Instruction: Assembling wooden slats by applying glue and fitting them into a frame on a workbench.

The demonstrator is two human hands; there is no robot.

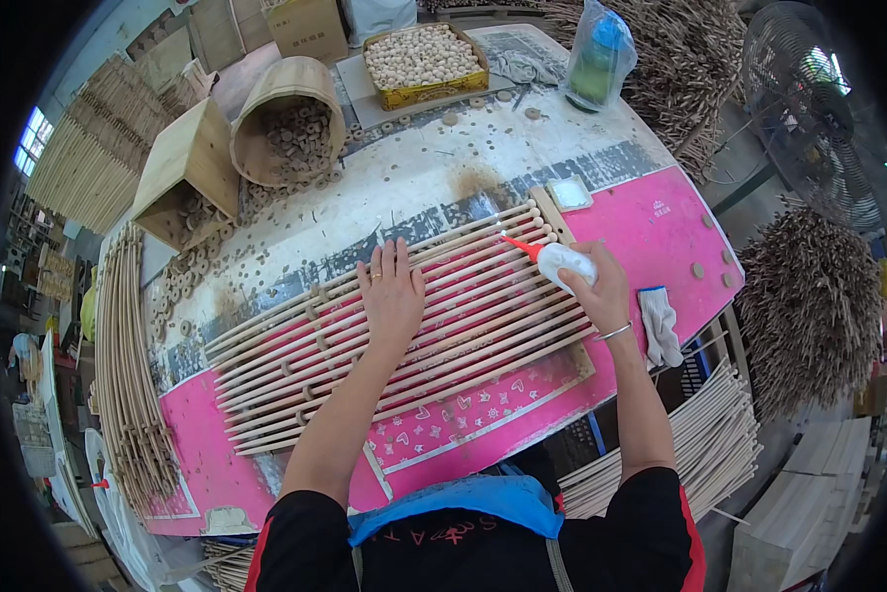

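A row of long wooden rods (pixel 473 362) lies side by side on the pink table covering. My left hand (pixel 392 301) rests on the rods, palm down with its fingers stretched out. My right hand (pixel 606 286) is wrapped round a white squeeze glue bottle (pixel 565 264) with a red nozzle. The nozzle points left, its tip by the rods near their right ends. Several far rods have round wooden balls (pixel 545 228) on those ends, beside a wooden strip (pixel 552 200). Small wooden rings (pixel 322 341) sit on some rods left of my left hand.
Behind the rods stand a yellow box of wooden balls (pixel 425 64), a wooden tub (pixel 290 118) and a wooden box (pixel 189 178) spilling rings. More rods (pixel 127 365) lie at the left. A white glove (pixel 659 326) lies at the right; a fan (pixel 809 109) stands beyond.
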